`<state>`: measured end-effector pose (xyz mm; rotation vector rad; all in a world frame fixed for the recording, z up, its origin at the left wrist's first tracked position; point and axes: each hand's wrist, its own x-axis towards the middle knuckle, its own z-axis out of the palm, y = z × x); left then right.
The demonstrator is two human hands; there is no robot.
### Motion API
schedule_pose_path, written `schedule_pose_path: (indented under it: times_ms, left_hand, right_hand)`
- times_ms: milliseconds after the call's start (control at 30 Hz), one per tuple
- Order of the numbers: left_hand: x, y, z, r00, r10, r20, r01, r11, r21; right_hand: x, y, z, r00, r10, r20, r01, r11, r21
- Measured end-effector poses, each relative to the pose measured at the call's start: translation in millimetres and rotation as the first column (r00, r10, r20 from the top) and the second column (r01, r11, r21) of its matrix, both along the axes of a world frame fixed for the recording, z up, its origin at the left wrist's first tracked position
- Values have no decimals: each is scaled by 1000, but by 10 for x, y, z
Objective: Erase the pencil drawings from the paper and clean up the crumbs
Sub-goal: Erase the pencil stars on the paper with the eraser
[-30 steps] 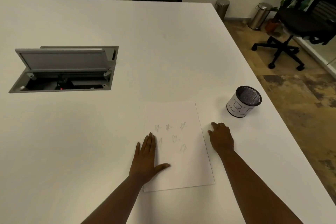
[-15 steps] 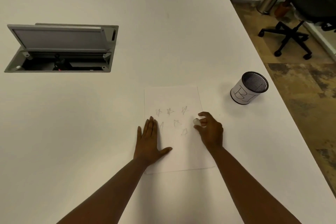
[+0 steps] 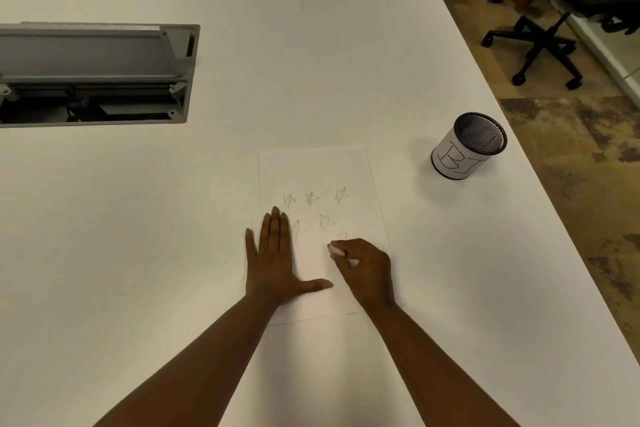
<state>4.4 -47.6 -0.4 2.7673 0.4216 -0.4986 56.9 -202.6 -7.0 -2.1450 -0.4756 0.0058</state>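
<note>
A white sheet of paper (image 3: 322, 173) lies on the white table (image 3: 311, 62) with several faint pencil stars (image 3: 312, 198) drawn on it. My left hand (image 3: 275, 260) presses flat on the sheet's left edge, fingers straight and thumb spread. My right hand (image 3: 367, 270) pinches a small white eraser (image 3: 336, 249) and holds it on the paper over the lowest drawing, which it mostly hides. One star beside my left fingertips is partly covered.
A black mesh cup (image 3: 467, 146) with a white label stands right of the paper near the table's right edge. An open grey cable hatch (image 3: 97, 76) is sunk in the table at left. An office chair (image 3: 568, 10) and bins stand on the floor beyond.
My right hand picked up the eraser from beside the sheet and brought it left and down onto the lowest drawing. My left hand stayed flat on the paper.
</note>
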Motion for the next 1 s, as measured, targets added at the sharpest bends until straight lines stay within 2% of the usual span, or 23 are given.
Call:
schedule_pose_path:
  times_ms: [100, 333, 500, 600, 800, 1000]
  left_hand:
    - [7, 1, -1, 1000, -6, -15, 6, 1000, 13]
    - [12, -1, 27, 999, -13, -42, 13, 1000, 6]
    - [19, 0, 37, 999, -17, -48, 18, 1000, 15]
    - [14, -1, 33, 999, -17, -51, 18, 1000, 10]
    - [15, -3, 31, 998, -21, -62, 22, 1000, 18]
    - [18, -1, 23, 998, -20, -60, 21, 1000, 23]
  right_hand:
    - [44, 0, -19, 996, 52, 66, -48, 997, -52]
    - [326, 11, -35, 992, -32, 120, 44, 994, -99]
    - [449, 5, -4, 993, -122, 4, 122, 992, -23]
    - [293, -52, -12, 994, -60, -92, 63, 997, 33]
    - [117, -91, -49, 999, 34, 3, -34, 999, -21]
    - [373, -81, -26, 995, -97, 37, 99, 994, -42]
